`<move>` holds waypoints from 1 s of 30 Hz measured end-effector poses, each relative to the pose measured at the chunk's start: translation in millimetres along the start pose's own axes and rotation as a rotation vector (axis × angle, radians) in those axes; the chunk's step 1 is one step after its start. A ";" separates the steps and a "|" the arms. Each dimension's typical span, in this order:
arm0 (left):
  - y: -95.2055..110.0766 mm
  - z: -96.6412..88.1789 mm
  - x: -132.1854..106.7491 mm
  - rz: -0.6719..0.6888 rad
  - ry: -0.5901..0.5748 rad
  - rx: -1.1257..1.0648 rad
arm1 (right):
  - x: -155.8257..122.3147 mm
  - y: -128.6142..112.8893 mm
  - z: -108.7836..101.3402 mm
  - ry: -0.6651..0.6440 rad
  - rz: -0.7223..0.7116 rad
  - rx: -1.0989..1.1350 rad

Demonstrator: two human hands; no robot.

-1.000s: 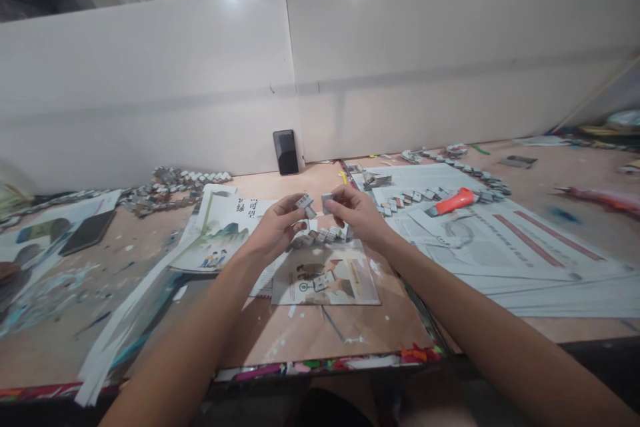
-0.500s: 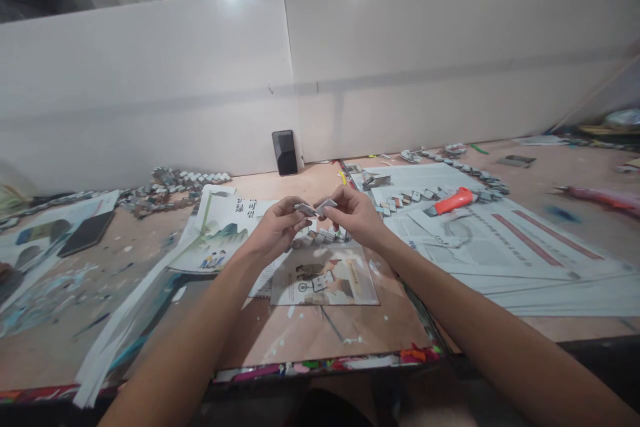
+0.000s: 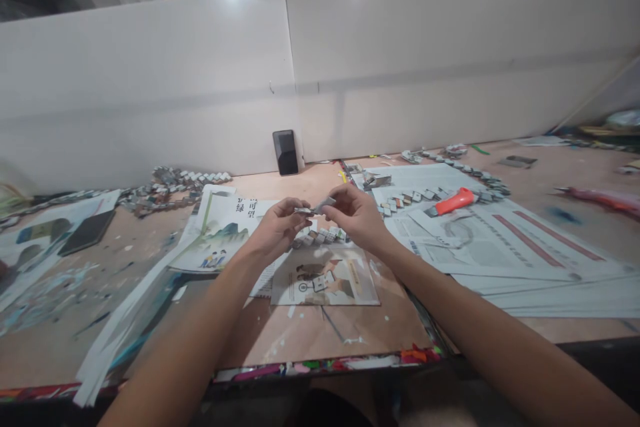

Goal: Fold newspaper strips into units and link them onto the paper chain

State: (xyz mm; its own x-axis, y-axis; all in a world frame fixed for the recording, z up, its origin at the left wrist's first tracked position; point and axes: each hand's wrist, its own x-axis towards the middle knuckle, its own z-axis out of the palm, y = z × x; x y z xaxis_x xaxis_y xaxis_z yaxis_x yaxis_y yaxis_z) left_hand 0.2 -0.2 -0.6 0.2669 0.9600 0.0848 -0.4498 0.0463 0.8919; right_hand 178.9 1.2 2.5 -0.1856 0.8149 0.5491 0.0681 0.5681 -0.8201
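Observation:
Between the fingertips of both hands is a small folded paper piece, pinched above the table. My left hand is closed on its left end, where the paper looks joined to other folded links. My right hand pinches the raised right end between thumb and forefinger. Just below the hands lies a woven chain of folded paper. Under it rests a printed leaflet, and left of the hands is a printed sheet with a mountain picture.
A red utility knife lies on newspaper sheets at the right. A phone leans against the white partition. More folded paper chains are heaped at the left. Long paper strips hang over the front edge.
The paper piece at my right fingertips has turned and tilted more upright. Both hands stay in nearly the same place.

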 end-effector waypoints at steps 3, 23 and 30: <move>-0.3 1.0 -0.1 0.022 0.009 -0.034 | 0.3 2.6 0.0 0.018 -0.008 -0.005; -6.1 10.0 -6.0 -0.115 -0.013 -0.075 | -0.4 5.5 2.1 0.004 0.081 -0.019; -3.5 11.1 -6.2 -0.124 0.004 -0.137 | -2.1 1.0 4.0 0.009 0.077 0.081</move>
State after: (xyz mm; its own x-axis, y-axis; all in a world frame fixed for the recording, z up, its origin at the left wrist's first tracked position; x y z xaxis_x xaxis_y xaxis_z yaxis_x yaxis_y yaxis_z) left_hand 9.6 -9.4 0.6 0.3242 0.9457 -0.0243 -0.5255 0.2014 0.8266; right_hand 175.4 -0.4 -0.2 -0.1739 0.8570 0.4852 0.0018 0.4930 -0.8701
